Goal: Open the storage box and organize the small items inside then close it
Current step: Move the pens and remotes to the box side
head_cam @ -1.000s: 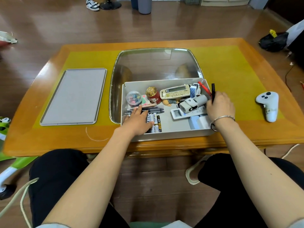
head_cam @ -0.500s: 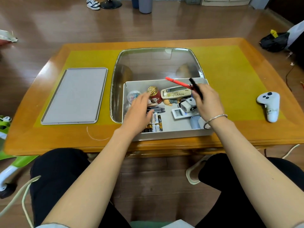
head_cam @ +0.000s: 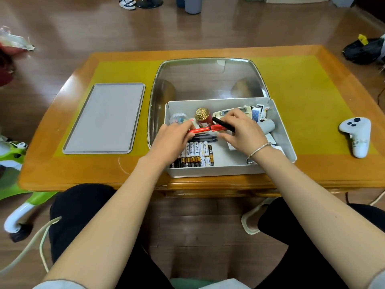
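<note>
An open grey storage box [head_cam: 283, 130] stands at the table's near edge, and its flat grey lid [head_cam: 106, 117] lies to the left. My right hand [head_cam: 241, 130] grips a red pen [head_cam: 205, 129] and a black pen [head_cam: 224, 124] over the box's middle. My left hand [head_cam: 173, 140] holds the red pen's left end. Below them lie dark pens [head_cam: 205, 139] and a row of batteries [head_cam: 195, 155]. A gold-capped red figure [head_cam: 203, 117], a clear ball of clips [head_cam: 178, 118], a remote [head_cam: 246, 110] and other small items fill the rest.
A white game controller [head_cam: 356, 134] lies on the table at the right. A glass inset [head_cam: 208, 80] lies in the tabletop behind the box. A green toy vehicle [head_cam: 14, 155] stands on the floor at the left, a black bag [head_cam: 364, 51] at the far right.
My right hand lifted the red and black pens from the box's right wall and carried them left to the middle. My left hand rose from the batteries and took the red pen's end.
</note>
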`<state>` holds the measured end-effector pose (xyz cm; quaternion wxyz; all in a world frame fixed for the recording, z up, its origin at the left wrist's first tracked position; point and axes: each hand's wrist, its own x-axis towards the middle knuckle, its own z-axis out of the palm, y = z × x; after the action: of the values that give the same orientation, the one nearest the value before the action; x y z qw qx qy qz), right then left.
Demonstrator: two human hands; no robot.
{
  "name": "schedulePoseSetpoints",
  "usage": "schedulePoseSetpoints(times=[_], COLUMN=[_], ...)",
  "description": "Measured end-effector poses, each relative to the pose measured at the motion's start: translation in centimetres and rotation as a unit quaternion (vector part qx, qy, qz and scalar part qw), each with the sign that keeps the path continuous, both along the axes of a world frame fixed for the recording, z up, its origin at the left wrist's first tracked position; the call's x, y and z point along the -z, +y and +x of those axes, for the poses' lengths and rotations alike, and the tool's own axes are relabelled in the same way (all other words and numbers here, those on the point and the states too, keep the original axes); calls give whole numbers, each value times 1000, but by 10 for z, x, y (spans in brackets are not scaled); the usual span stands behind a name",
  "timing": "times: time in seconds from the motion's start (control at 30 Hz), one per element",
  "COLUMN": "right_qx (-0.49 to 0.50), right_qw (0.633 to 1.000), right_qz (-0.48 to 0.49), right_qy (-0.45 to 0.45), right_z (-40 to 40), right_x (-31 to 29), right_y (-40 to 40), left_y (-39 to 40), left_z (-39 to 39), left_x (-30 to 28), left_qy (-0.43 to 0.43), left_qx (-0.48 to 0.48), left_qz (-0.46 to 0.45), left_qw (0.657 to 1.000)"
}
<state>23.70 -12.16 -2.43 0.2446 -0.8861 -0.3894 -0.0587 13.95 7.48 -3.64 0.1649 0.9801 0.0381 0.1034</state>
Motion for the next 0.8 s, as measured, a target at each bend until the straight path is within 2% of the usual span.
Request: schedulePoseSetpoints(times=[0.2,0.37,0.47,0.53,0.67,0.8], right_qx=[-6,33,43,49,49,70], right_qw=[998,994,988,983,977,969], right_qz=[-19,-97,-146,-179,-207,-234], right_qy=[-66,-35,-16,-10,-18,-17], right_z=[0,6,11,14,19,22], right_x=[-1,6,13,16,21,25], right_y=[11,17,26,34,48,56], left_y=[7,0,-11,-19,-26,-25], left_z=[-1,2,0,-1,0,2], left_x=[4,7,8,9,17,22], left_qy=[2,14,12,55,240,306], left_qx=[-23,-35,-23,4,8,-19], left_qz=[47,85,50,2,-33,-49], left_qw=[999,996,998,998,970,950])
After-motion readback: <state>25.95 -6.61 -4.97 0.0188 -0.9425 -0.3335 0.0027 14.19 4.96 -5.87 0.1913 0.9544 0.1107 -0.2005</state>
